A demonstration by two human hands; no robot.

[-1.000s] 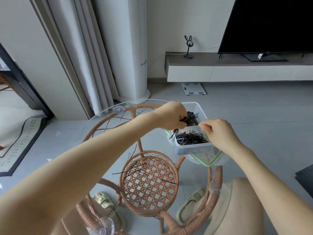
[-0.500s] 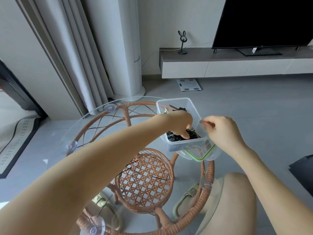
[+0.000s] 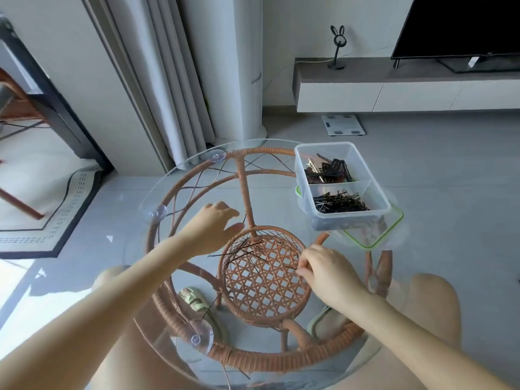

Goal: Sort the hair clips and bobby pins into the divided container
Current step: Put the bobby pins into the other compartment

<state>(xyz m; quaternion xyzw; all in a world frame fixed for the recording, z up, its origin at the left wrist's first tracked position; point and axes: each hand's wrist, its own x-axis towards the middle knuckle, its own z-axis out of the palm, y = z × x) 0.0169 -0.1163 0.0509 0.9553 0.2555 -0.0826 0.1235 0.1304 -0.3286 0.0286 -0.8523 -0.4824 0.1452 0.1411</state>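
A clear divided container [image 3: 375, 184] stands at the far right of the round glass table [image 3: 180, 178]. Its far compartment holds dark hair clips [image 3: 329, 171]; its near one holds black bobby pins [image 3: 339, 203]. Several loose bobby pins [image 3: 242, 250] lie on the glass at the middle. My left hand [image 3: 213, 232] hovers over them, fingers spread, holding nothing. My right hand [image 3: 326, 273] is at the right of the pins, fingertips pinched on one thin bobby pin [image 3: 289, 267] that lies on the glass.
The container sits on its green-rimmed lid [image 3: 388, 235]. Under the glass is a rattan frame with a woven round shelf [image 3: 264, 280]. One more pin [image 3: 213, 302] lies near the front left. My knees [image 3: 433, 299] are under the table's near edge.
Both hands have left the container and come down to the loose pins at the table's middle. The left hand opened; the right hand now pinches a pin. The view tilted down.
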